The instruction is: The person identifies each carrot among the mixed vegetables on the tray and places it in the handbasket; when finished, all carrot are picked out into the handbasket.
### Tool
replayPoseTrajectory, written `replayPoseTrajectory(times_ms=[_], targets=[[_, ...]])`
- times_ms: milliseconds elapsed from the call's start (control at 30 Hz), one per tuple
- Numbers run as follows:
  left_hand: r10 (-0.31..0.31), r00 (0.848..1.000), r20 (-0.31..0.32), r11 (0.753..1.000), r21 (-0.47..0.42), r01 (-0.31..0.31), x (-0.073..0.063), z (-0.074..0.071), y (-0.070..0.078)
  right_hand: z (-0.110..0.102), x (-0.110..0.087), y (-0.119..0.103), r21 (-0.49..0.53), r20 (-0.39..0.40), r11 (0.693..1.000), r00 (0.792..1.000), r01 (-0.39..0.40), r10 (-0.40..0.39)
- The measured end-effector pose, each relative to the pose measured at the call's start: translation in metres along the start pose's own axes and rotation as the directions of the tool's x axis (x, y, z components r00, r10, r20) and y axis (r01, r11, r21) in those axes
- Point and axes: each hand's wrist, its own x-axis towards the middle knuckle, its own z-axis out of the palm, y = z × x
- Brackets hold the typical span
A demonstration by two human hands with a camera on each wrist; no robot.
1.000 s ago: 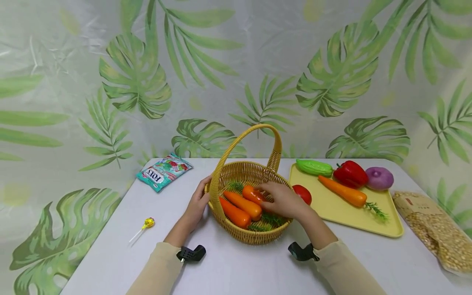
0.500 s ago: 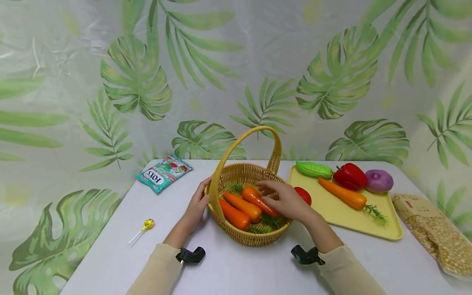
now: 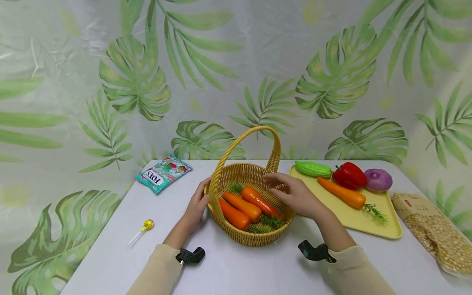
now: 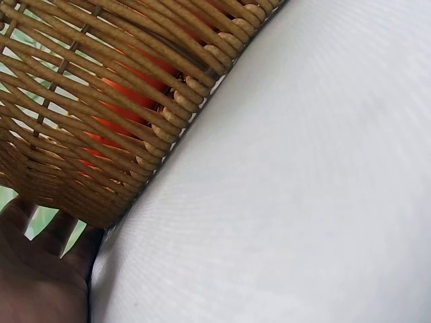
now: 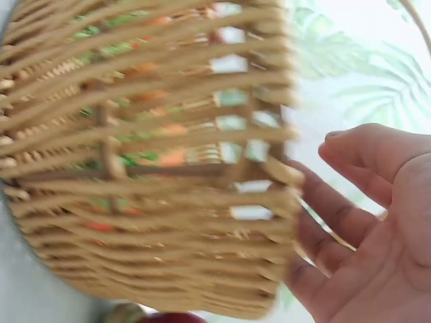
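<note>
Three orange carrots with green tops lie in a yellow wicker basket point(image 3: 254, 237): a left carrot point(image 3: 234, 216), a middle carrot point(image 3: 243, 207) and a right carrot point(image 3: 259, 201). My left hand point(image 3: 194, 207) holds the basket's left side by the rim. In the left wrist view, fingers point(image 4: 57, 232) of this hand lie against the woven wall. Over the basket's right rim is my right hand point(image 3: 296, 194), fingers loosely bent and thumb apart, with nothing in its grasp. In the right wrist view, the hand point(image 5: 377, 222) is beside the basket wall point(image 5: 168, 222).
A yellow tray point(image 3: 343, 219) at right bears a green gourd-like vegetable point(image 3: 313, 169), red bell pepper point(image 3: 349, 176), carrot point(image 3: 343, 192) and purple onion-like vegetable point(image 3: 378, 179). A bag of grains point(image 3: 433, 229) lies right of it. Left are a FOX'S candy bag point(image 3: 164, 173) and lollipop point(image 3: 147, 225).
My right hand has let go of the right carrot and drawn up and right to the basket's rim. The carrot now lies fully visible beside the others. My left hand has stayed put.
</note>
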Motion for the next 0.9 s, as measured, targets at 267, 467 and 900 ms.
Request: replayPoseTrajectory(times_ms=[267, 467, 900], targets=[[0.0, 1.0, 0.001, 1.0, 0.001, 0.0, 0.0, 0.0, -0.001, -0.023, -0.007, 0.0, -0.023, -0.03, 1.0, 0.999, 0.013, -0.014], [-0.007, 1.0, -0.001, 1.0, 0.008, 0.007, 0.0, 0.0, -0.001, -0.038, -0.011, 0.005, -0.041, -0.031, 0.999, 1.0, -0.002, 0.0], [-0.011, 1.0, -0.008, 1.0, 0.029, 0.011, 0.0, 0.0, -0.001, -0.069, -0.027, 0.02, -0.106, -0.061, 0.99, 0.994, -0.092, 0.086]])
